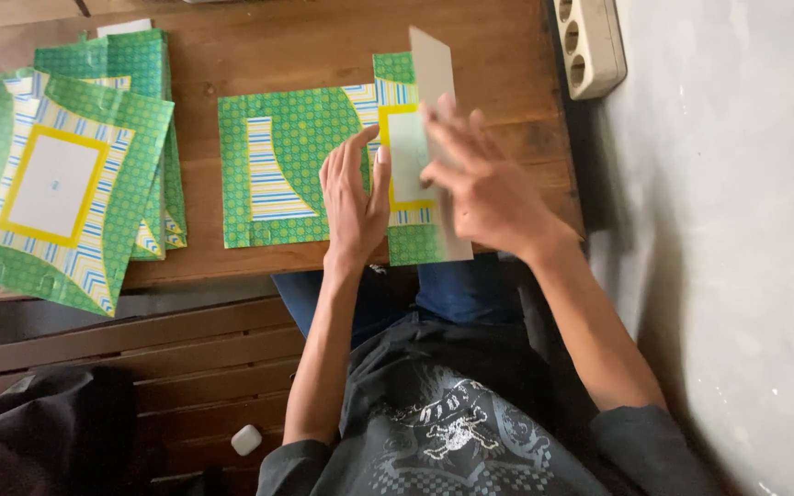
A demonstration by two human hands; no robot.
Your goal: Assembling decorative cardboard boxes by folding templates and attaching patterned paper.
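A flat green patterned paper bag blank (pixel 291 165) with striped blue and yellow panels lies on the wooden table (pixel 323 41). My left hand (pixel 353 197) presses flat on it near its middle. My right hand (pixel 484 188) holds the right flap of the sheet, folded up so that its plain grey underside (pixel 434 64) stands on edge. The fingers of my right hand are blurred and lie over the white and yellow panel (pixel 406 152).
A stack of similar green patterned sheets (pixel 75 174) lies at the table's left end. A beige power strip (pixel 590 41) sits at the table's far right corner by a grey wall (pixel 737 230). A dark bag (pixel 39 432) and a small white object (pixel 246 439) rest on the slatted bench below.
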